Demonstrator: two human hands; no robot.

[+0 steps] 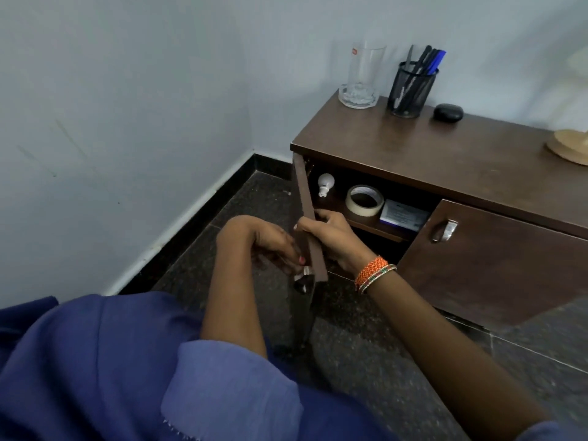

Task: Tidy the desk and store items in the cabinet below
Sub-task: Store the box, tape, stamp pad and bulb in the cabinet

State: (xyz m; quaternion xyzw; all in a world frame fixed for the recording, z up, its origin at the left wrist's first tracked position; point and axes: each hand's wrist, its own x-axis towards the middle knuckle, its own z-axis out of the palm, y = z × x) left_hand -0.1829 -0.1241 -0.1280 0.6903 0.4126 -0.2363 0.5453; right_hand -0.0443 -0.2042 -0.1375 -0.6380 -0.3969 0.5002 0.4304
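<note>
The brown cabinet's left door (308,218) stands swung out toward me. My right hand (331,237) grips its free edge, thumb on the outer face and fingers on the inner side. My left hand (270,246) curls round the metal handle (304,275) on the door's outer face. On the shelf inside lie a white bulb (325,183), a roll of masking tape (364,200) and a white and blue box (403,214). The desk top (445,154) carries a tall glass (364,68) in a glass ashtray (358,97), a mesh pen holder (412,89) and a small black case (448,113).
The right cabinet door (496,265) is closed, with a metal handle (444,231). A beige lamp base (569,148) sits at the desk's right end. The cabinet stands in a corner, with a white wall (127,122) to the left and dark speckled floor (366,345) in front.
</note>
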